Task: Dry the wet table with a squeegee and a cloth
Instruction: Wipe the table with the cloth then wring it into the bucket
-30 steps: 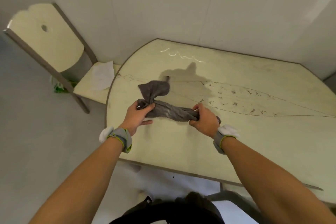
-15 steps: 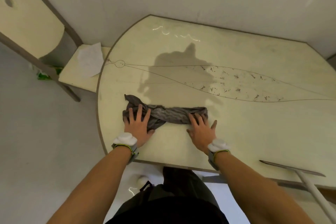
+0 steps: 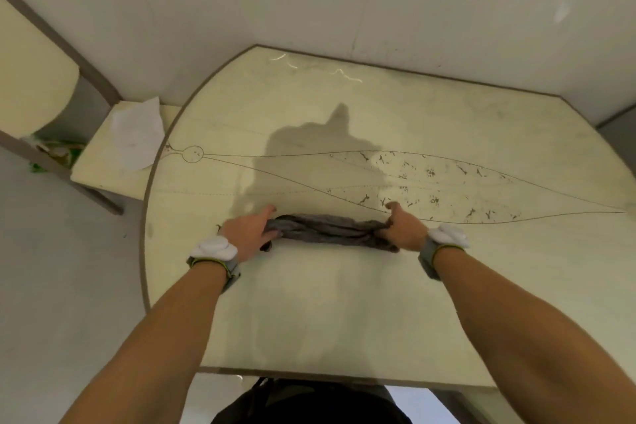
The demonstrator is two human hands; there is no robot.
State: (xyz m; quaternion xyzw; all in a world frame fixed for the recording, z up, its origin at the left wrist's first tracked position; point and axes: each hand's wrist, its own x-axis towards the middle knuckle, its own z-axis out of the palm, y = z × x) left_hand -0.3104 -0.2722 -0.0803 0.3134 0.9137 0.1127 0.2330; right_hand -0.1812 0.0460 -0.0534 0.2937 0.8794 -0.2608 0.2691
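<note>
A twisted grey cloth (image 3: 330,233) lies stretched sideways on the cream table (image 3: 344,320), about halfway across it. My left hand (image 3: 248,234) presses on the cloth's left end with its fingers reaching forward. Over the right end lies my right hand (image 3: 403,229), pressing down too, the cloth bunched against its thumb. Thin water streaks (image 3: 309,66) glint near the table's far edge. The squeegee is out of view.
A cream chair (image 3: 103,169) stands against the table's left side with a white crumpled sheet (image 3: 137,138) on its seat. White walls close off the far side. A dark drawn outline with specks (image 3: 430,182) marks the tabletop.
Both hands laid the cloth on the table, flattened onto its ends, then pushed it away from me toward the middle. The squeegee at the right edge has left the view.
</note>
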